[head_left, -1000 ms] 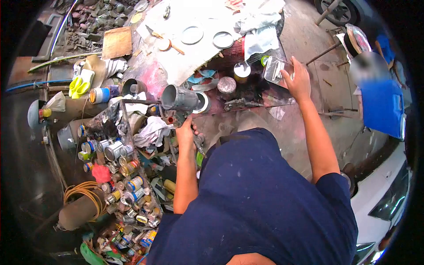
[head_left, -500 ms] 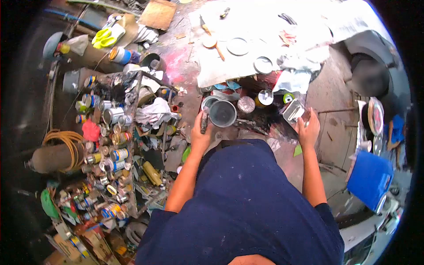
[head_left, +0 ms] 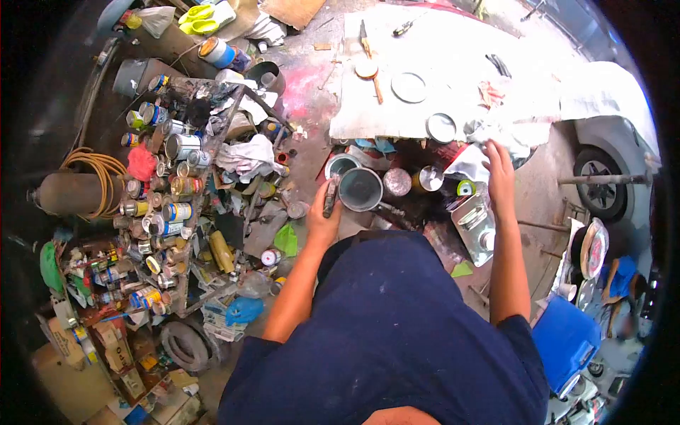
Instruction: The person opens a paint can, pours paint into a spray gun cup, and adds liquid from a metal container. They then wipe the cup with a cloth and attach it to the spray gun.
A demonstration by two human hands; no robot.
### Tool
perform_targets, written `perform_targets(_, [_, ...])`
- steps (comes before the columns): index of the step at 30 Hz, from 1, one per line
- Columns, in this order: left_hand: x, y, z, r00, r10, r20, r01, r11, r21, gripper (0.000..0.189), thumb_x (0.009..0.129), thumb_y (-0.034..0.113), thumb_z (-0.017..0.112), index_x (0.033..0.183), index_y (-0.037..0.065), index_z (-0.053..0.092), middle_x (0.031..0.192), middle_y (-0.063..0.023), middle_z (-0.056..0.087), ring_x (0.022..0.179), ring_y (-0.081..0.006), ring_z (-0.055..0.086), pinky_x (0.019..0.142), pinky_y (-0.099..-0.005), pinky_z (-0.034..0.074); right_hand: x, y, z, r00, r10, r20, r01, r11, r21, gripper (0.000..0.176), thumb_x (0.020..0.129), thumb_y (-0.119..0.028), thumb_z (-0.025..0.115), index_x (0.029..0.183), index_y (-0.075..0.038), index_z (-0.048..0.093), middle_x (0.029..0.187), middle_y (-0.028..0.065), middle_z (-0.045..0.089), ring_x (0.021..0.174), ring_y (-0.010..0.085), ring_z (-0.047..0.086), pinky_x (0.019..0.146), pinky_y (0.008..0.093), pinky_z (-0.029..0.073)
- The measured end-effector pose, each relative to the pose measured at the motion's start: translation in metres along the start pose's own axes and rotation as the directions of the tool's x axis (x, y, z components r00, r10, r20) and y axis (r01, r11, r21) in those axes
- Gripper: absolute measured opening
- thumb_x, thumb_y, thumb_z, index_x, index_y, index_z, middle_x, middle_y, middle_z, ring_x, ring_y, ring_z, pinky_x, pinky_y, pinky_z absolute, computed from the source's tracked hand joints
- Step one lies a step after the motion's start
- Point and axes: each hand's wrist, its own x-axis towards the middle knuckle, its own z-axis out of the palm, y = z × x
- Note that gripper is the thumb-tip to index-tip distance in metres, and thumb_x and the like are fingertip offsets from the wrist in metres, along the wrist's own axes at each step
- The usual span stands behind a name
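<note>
My left hand (head_left: 323, 218) is closed around the dark handle of what looks like a paint spray gun, with its open grey cup (head_left: 360, 189) facing up. Beside that cup stands another round, open container (head_left: 341, 166). My right hand (head_left: 501, 180) is raised with fingers extended, holding nothing, near crumpled plastic and cloth (head_left: 489, 138). Below it is a shiny rectangular container (head_left: 473, 225), apart from the fingers. Between the hands are a paint-spotted round can (head_left: 397, 182), a silver-topped can (head_left: 431, 178) and a green-rimmed can (head_left: 465, 188).
A paper-covered surface (head_left: 389, 120) ahead bears round lids (head_left: 409, 87) and a brush-like tool (head_left: 367, 49). Shelves at left hold several paint cans (head_left: 183, 146). A blue case (head_left: 564, 340) stands at right, and a car wheel (head_left: 601, 183) lies beyond a metal bar (head_left: 602, 180).
My right hand has let go of the rectangular container and moved up and forward. The container now rests beside the cans. My left hand keeps its grip, and the view has shifted.
</note>
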Motion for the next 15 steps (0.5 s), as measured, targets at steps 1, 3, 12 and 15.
perform_targets(1, [-0.002, -0.003, 0.003, 1.000, -0.007, -0.009, 0.007, 1.000, -0.009, 0.053, 0.093, 0.012, 0.070, 0.144, 0.008, 0.055, 0.131, -0.0187, 0.067, 0.120, -0.0338, 0.067, 0.100, -0.0403, 0.051, 0.024, -0.008, 0.011, 0.998, 0.028, 0.055, -0.031, 0.997, 0.068, 0.045, 0.106, -0.034, 0.053, 0.131, 0.003, 0.061, 0.126, 0.0149, 0.066, 0.115, 0.0228, 0.062, 0.096, 0.0367, 0.050])
perform_targets(3, [-0.005, -0.006, 0.008, 0.999, -0.042, -0.025, 0.041, 0.999, -0.031, 0.053, 0.093, 0.011, 0.070, 0.144, 0.008, 0.055, 0.131, -0.0183, 0.067, 0.120, -0.0326, 0.067, 0.100, -0.0398, 0.051, 0.074, -0.019, 0.034, 0.985, 0.045, 0.164, -0.058, 0.996, 0.071, 0.046, 0.105, -0.037, 0.054, 0.127, 0.002, 0.063, 0.119, 0.0115, 0.068, 0.109, 0.0208, 0.063, 0.091, 0.0354, 0.050])
perform_targets(12, [-0.006, 0.003, 0.012, 0.988, -0.151, -0.044, 0.147, 0.986, -0.072, 0.053, 0.094, 0.012, 0.069, 0.143, 0.003, 0.054, 0.135, -0.0207, 0.064, 0.127, -0.0324, 0.062, 0.107, -0.0400, 0.046, 0.215, -0.014, 0.140, 0.944, -0.082, 0.320, 0.184, 0.936, -0.302, 0.062, 0.104, -0.050, 0.048, 0.128, 0.006, 0.063, 0.125, 0.0283, 0.067, 0.122, 0.0395, 0.062, 0.104, 0.0440, 0.045])
perform_targets(15, [-0.005, 0.002, 0.013, 0.982, -0.178, -0.056, 0.174, 0.982, -0.069, 0.053, 0.094, 0.014, 0.069, 0.143, 0.002, 0.054, 0.135, -0.0207, 0.064, 0.128, -0.0326, 0.061, 0.108, -0.0403, 0.046, 0.220, -0.007, 0.154, 0.937, -0.115, 0.331, 0.235, 0.907, -0.350, 0.065, 0.105, -0.050, 0.046, 0.134, 0.007, 0.059, 0.132, 0.0300, 0.063, 0.129, 0.0430, 0.058, 0.109, 0.0447, 0.043])
